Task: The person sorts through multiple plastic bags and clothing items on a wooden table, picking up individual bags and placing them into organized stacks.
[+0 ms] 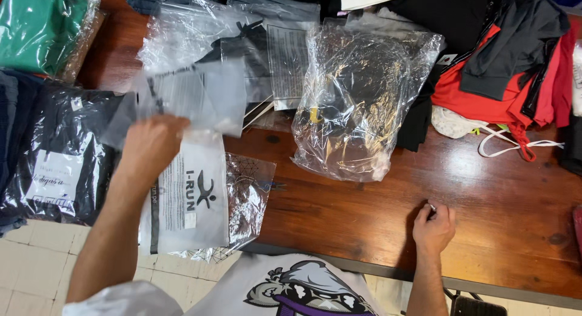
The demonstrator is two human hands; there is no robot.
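My left hand [150,147] is raised over the left part of the wooden table [388,201] and grips a translucent plastic bag [191,98], which is blurred. Below it lies a flat white printed bag [191,201] on top of a clear patterned bag [248,195] that hangs over the table's near edge. My right hand [433,226] rests on the table near the front edge, fingers curled around a small shiny thing [431,208] too small to identify.
A crumpled clear bag [357,104] with dark contents sits mid-table. Black packaged garments [60,152] lie left, a green packaged one [39,25] at far left back. Red and grey clothes [515,67] are piled right, with white cord [515,143] beside them.
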